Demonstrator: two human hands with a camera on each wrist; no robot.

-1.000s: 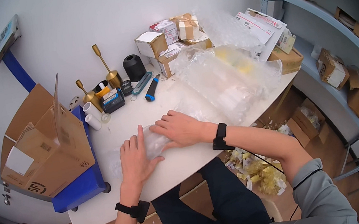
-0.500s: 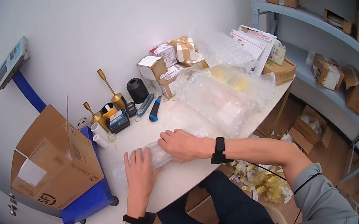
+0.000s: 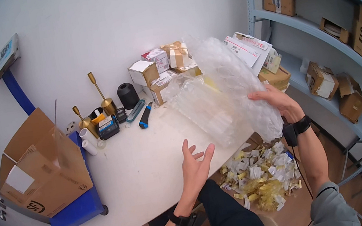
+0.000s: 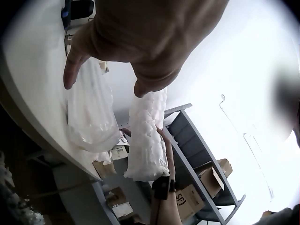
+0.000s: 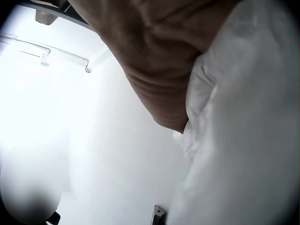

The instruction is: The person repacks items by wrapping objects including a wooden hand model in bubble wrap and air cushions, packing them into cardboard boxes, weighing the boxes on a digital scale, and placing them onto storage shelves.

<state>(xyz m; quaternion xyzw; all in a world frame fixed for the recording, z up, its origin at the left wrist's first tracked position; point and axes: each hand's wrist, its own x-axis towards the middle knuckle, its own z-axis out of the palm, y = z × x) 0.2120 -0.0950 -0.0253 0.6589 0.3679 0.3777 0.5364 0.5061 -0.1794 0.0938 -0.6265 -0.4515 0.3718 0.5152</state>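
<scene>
A long roll of clear bubble wrap (image 3: pixel 237 80) is raised at the right end of the white table, gripped near its lower end by the right hand (image 3: pixel 278 100). In the right wrist view that hand (image 5: pixel 164 61) lies against the whitish plastic (image 5: pixel 243 126). The left hand (image 3: pixel 195 167) hovers over the table's front edge, fingers apart and holding nothing. Beside the raised roll, another clear plastic package (image 3: pixel 202 109) lies on the table. The left wrist view shows the left hand (image 4: pixel 150 37) above both the package (image 4: pixel 91 108) and the raised wrap (image 4: pixel 147 136).
An open carton (image 3: pixel 47 167) stands on a blue scale (image 3: pixel 78 209) at the left. Gold candlesticks (image 3: pixel 108 106), a black cylinder (image 3: pixel 128 96) and a blue cutter (image 3: pixel 145 116) are along the back. Small boxes (image 3: pixel 144 73) sit behind the package; shelves (image 3: pixel 304 22) stand right, scraps (image 3: pixel 261 171) below.
Both hands have left the plastic at the table's front and moved right. The right hand now holds the bubble wrap up; the left hand is lifted and empty.
</scene>
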